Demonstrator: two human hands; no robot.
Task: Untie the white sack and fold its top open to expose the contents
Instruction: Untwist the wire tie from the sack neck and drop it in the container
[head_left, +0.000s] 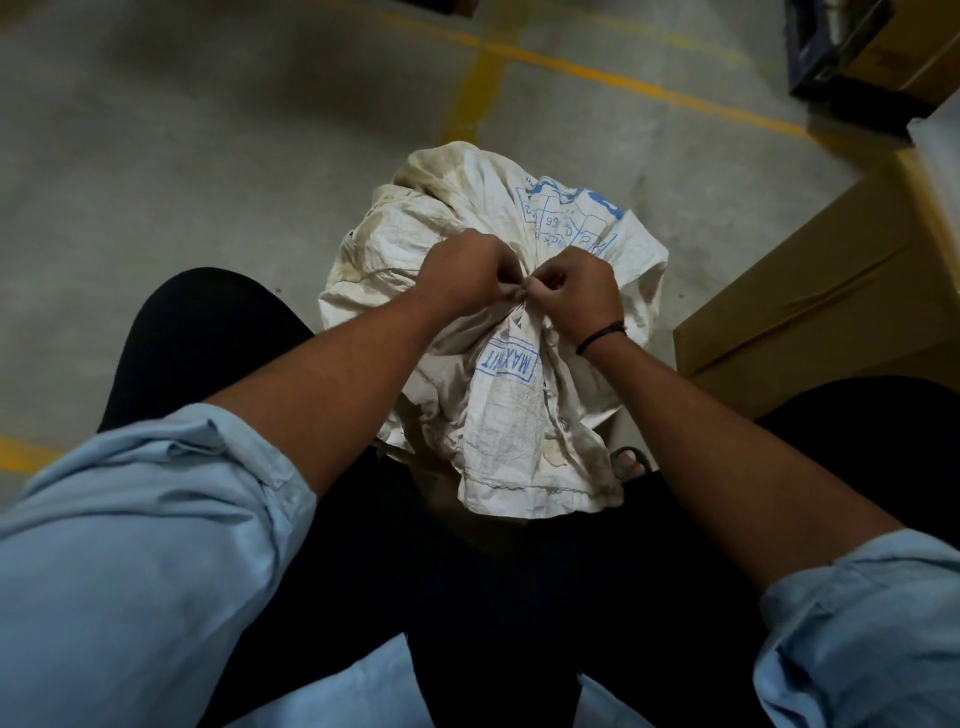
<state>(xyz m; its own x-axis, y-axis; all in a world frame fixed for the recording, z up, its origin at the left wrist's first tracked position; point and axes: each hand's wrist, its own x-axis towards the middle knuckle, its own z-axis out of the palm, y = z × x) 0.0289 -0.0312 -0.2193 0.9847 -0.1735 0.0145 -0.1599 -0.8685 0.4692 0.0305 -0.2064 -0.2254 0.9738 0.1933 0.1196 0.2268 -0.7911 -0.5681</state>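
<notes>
A dirty white woven sack with blue print stands on the concrete floor between my knees, its top gathered into a bunched neck. My left hand and my right hand meet at that neck, fingers curled, both pinching the tie at the knot. The tie itself is mostly hidden under my fingertips. A loose flap of the sack, printed "MAXVIT", hangs toward me below the knot. The contents are not visible.
A large brown cardboard box stands close on the right of the sack. Dark crates sit at the far right corner. Yellow floor lines cross behind the sack. My sandalled toes show under the flap.
</notes>
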